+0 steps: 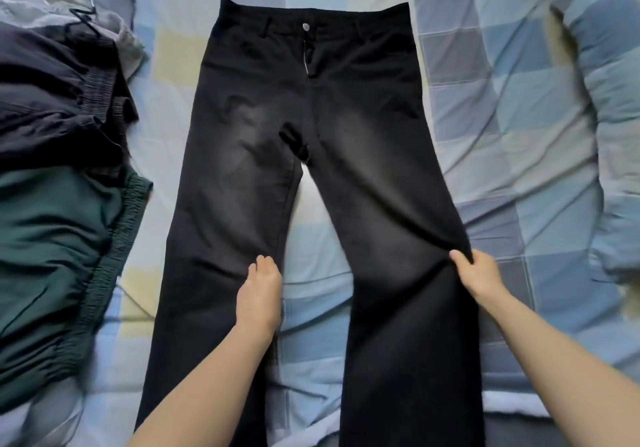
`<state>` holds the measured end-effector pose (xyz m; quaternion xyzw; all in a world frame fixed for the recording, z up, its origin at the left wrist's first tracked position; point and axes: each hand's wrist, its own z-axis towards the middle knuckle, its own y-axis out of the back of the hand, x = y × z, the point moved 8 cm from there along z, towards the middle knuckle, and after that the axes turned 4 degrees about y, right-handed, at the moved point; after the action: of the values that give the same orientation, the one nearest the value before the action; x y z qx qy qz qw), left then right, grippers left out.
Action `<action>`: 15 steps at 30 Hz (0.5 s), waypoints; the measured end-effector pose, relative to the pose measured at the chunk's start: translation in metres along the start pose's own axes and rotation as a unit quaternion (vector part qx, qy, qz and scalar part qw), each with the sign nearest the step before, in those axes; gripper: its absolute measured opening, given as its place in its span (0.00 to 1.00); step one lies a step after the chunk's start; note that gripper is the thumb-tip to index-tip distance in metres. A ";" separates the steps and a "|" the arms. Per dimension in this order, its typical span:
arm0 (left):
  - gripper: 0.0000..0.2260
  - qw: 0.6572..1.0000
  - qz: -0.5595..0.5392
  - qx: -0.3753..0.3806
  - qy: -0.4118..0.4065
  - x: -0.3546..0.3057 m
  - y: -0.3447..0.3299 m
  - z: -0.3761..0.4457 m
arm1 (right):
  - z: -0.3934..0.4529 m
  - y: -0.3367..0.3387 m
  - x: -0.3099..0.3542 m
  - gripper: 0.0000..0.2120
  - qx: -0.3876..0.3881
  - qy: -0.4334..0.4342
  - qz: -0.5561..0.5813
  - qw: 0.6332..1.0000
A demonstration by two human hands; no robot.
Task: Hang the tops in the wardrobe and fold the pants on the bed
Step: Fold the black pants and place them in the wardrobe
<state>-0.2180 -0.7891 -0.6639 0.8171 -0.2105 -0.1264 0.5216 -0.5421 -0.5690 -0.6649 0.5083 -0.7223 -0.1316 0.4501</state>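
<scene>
Fingers of right hand [479, 278] pinch black pants [311, 128] outer seam; left hand [261, 291] lies flat; waistband at 12 o'clock.

1. We have one view only, from a wide-angle camera worn on the head.
2. We look steeply down onto the bed [485, 107], close over it, with the pants [311, 117] laid lengthwise, waistband farthest from us.
3. Our forearms enter from the bottom edge.
4. The edges of the view bend with the lens.
</scene>
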 end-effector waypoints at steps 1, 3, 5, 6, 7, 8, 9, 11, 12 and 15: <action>0.23 0.999 -0.016 -0.015 -0.026 -0.006 -0.002 -0.006 | -0.002 0.004 -0.009 0.14 -0.008 -0.017 -0.002 1.000; 0.31 0.996 0.022 0.025 -0.081 -0.013 -0.023 -0.025 | -0.012 0.000 -0.026 0.20 0.007 -0.054 -0.056 0.997; 0.31 0.992 0.028 0.091 -0.077 -0.003 -0.043 -0.048 | -0.030 -0.003 -0.025 0.27 -0.025 -0.031 -0.184 0.982; 0.29 0.993 -0.004 0.095 -0.067 0.002 -0.044 -0.056 | -0.041 -0.004 -0.016 0.28 -0.055 0.006 -0.237 0.970; 0.27 0.993 -0.052 0.088 -0.051 0.012 -0.042 -0.065 | -0.054 -0.008 -0.007 0.29 -0.072 0.037 -0.270 0.959; 0.23 0.991 -0.116 0.069 -0.024 0.023 -0.036 -0.071 | -0.067 -0.012 0.000 0.31 -0.085 0.054 -0.297 0.949; 0.20 0.983 -0.177 0.049 0.009 0.040 -0.029 -0.079 | -0.081 -0.019 0.005 0.32 -0.093 0.071 -0.335 0.935; 0.13 0.973 -0.221 -0.007 0.070 0.081 -0.021 -0.090 | -0.106 -0.039 0.018 0.35 -0.092 0.126 -0.423 0.893; 0.13 0.971 -0.212 -0.026 0.105 0.104 -0.021 -0.094 | -0.117 -0.050 0.027 0.34 -0.089 0.165 -0.438 0.879; 0.24 0.947 -0.211 -0.008 0.243 0.181 -0.043 -0.110 | -0.144 -0.100 0.042 0.27 0.008 0.205 -0.313 0.927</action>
<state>-0.0029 -0.7718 -0.6538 0.8444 0.1007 -0.0331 0.5251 -0.3709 -0.6114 -0.6270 0.7278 -0.4198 -0.1535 0.5201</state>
